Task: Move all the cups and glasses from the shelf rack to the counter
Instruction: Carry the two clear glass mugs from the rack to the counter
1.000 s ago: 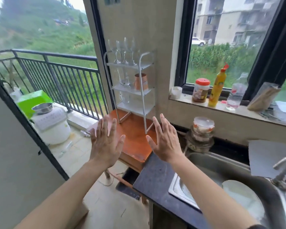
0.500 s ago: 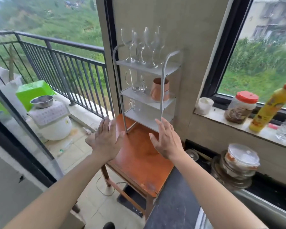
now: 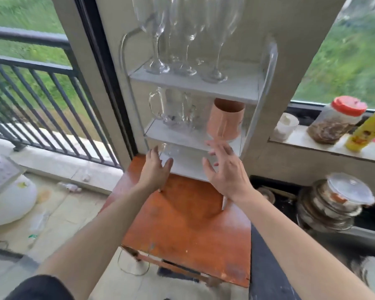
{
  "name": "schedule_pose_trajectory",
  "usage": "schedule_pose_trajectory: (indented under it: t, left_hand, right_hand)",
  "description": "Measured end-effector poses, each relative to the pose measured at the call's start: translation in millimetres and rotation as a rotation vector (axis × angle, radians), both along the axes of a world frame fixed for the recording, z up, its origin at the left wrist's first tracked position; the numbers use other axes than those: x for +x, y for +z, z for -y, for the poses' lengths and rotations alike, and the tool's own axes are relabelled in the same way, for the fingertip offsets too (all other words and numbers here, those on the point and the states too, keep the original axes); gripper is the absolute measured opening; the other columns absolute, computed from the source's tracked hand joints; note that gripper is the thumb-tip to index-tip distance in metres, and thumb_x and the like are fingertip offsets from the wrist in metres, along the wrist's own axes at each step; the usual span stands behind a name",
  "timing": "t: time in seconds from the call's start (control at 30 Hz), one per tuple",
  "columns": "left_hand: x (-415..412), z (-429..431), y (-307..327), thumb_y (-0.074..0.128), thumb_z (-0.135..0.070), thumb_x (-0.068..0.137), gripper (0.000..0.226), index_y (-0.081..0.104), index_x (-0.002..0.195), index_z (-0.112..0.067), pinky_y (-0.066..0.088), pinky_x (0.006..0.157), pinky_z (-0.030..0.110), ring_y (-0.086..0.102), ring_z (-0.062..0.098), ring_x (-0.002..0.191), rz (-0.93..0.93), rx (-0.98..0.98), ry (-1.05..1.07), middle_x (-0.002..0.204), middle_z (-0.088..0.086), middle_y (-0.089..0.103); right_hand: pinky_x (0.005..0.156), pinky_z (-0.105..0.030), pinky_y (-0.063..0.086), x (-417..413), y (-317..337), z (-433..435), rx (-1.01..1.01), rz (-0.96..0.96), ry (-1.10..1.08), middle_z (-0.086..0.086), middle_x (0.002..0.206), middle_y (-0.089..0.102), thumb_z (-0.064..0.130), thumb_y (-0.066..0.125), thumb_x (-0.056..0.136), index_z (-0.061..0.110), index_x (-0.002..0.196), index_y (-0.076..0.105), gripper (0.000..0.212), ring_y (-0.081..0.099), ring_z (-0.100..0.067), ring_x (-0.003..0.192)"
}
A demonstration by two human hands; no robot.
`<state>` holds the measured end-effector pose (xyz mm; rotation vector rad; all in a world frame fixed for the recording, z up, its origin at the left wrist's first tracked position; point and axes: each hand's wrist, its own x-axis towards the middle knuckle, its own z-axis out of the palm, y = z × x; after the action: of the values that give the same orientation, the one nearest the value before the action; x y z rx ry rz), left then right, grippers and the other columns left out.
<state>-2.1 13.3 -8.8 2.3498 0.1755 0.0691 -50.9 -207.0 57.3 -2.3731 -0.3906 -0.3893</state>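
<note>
1. Head view: only view on hand. Showed white three-tier shelf rack (image 3: pixel 250 95) standing on orange wooden table (image 3: pixel 188 226), pushed against wall pillar between balcony door and window.
2. Held four stemmed wine glasses (image 3: pixel 183 40) on top tier, bunched toward left and upright on their feet; probably parked highest because of tall bowls, cut off by frame top.
3. Held clear glass mugs (image 3: pixel 171 109) on middle tier at left, handle facing out left, count unclear through blur; copper-coloured cup (image 3: pixel 225 121) just beside them at right, near front rail.
4. Showed one small clear glass (image 3: pixel 169 149) on bottom tier at left, half hidden behind fingers.
5. Left hand (image 3: pixel 156 169) raised in front of bottom tier, fingers spread, empty, close to small glass but contact not clear.
6. Right hand (image 3: pixel 224 169) raised beside it, palm turned inward, fingers splayed and blurred, empty, just under copper-coloured cup, not touching.
7. Hands apart, both unclosed, gripping nothing; looked like approach for first pick, nothing yet off rack.
8. Dark counter (image 3: pixel 266 252) visible as strip right of table, near right forearm; likely drop zone, so short carry rightward.
9. Risk judged: crowded stems on top, easy to knock when lifting one.
</note>
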Motion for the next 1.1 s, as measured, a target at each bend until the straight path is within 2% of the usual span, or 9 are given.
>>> schedule_pose_trajectory:
  t: [0.17,0.27,0.33,0.47,0.57,0.7,0.83,0.93,1.1]
  left_hand:
    - [33.5,-5.6,-6.3,0.060,-0.037,0.096,0.066,0.031,0.149,-0.010,0.047,0.103,0.053,0.057,0.031,0.124,-0.088,-0.342,-0.054,0.148,0.014,0.046]
    - [38.8,-3.4,-7.4,0.056,-0.030,0.098,0.041,0.043,0.130,-0.009,0.055,0.089,0.056,0.064,0.031,0.105,-0.068,-0.438,-0.064,0.118,0.007,0.056]
    - [39.2,-2.9,-7.5,0.054,-0.030,0.099,0.034,0.042,0.123,-0.009,0.056,0.086,0.055,0.066,0.028,0.100,-0.064,-0.427,-0.069,0.110,0.004,0.056]
    - [27.1,-5.9,-12.2,0.049,-0.040,0.100,0.027,0.047,0.104,-0.013,0.057,0.082,0.048,0.067,0.023,0.087,-0.093,-0.445,-0.035,0.102,0.008,0.058]
    - [13.3,-12.5,-14.8,0.045,-0.043,0.101,0.033,0.053,0.098,-0.011,0.055,0.082,0.049,0.059,0.024,0.085,-0.134,-0.436,-0.007,0.091,0.002,0.056]
    - [-3.5,-17.0,-15.1,0.044,-0.040,0.102,0.041,0.057,0.097,-0.002,0.044,0.067,0.036,0.049,0.018,0.076,-0.145,-0.506,0.026,0.082,0.003,0.052]
    - [-30.8,-14.1,-15.8,0.042,-0.040,0.103,0.041,0.050,0.086,-0.004,0.041,0.068,0.037,0.048,0.021,0.073,-0.096,-0.538,0.120,0.080,0.007,0.050]
    - [-58.7,-8.0,-16.0,0.039,-0.040,0.104,0.037,0.047,0.079,-0.014,0.044,0.070,0.039,0.047,0.019,0.071,-0.014,-0.522,0.199,0.076,0.003,0.049]
    - [-107.4,7.8,-7.1,0.036,-0.037,0.106,0.036,0.047,0.082,-0.013,0.040,0.070,0.040,0.046,0.021,0.072,0.086,-0.542,0.225,0.076,0.005,0.047]
  right_hand:
    - [0.082,-0.026,0.058,28.0,15.9,-46.6,0.210,-0.039,-0.100,0.003,0.132,0.050,0.020,0.065,0.096,0.016,0.143,0.050,0.049,0.063,0.003,0.085]
    - [0.096,-0.033,0.053,44.5,27.0,-63.6,0.328,-0.169,-0.124,-0.001,0.144,0.047,0.020,0.062,0.097,0.019,0.150,0.040,0.057,0.066,-0.005,0.092]
    - [0.094,-0.040,0.057,53.3,32.7,-71.1,0.475,-0.280,-0.127,0.007,0.138,0.050,0.017,0.060,0.097,0.020,0.150,0.039,0.058,0.068,-0.013,0.094]
    - [0.076,-0.033,0.058,63.8,33.0,-80.0,0.724,-0.375,-0.085,0.004,0.117,0.056,0.016,0.059,0.098,0.012,0.129,0.054,0.031,0.071,-0.018,0.097]
    - [0.070,-0.027,0.056,64.8,30.5,-83.9,0.829,-0.394,-0.079,0.005,0.103,0.059,0.033,0.056,0.103,0.022,0.107,0.057,0.011,0.074,-0.014,0.087]
    - [0.054,-0.023,0.051,51.4,31.2,-89.7,0.756,-0.380,-0.123,0.005,0.090,0.056,0.063,0.044,0.098,0.023,0.091,0.054,0.042,0.076,-0.012,0.070]
    - [0.043,-0.017,0.043,26.3,30.7,-87.5,0.764,-0.384,-0.178,0.000,0.074,0.058,0.079,0.037,0.090,0.025,0.077,0.056,0.059,0.076,-0.018,0.065]
    - [0.042,-0.020,0.046,3.0,22.9,-79.0,0.759,-0.346,-0.164,-0.004,0.065,0.060,0.079,0.036,0.091,0.018,0.069,0.055,0.067,0.075,-0.023,0.059]
    - [0.047,-0.028,0.047,-50.1,-5.6,-57.0,0.807,-0.349,-0.061,0.003,0.058,0.057,0.069,0.040,0.096,0.030,0.054,0.054,0.059,0.072,-0.031,0.057]
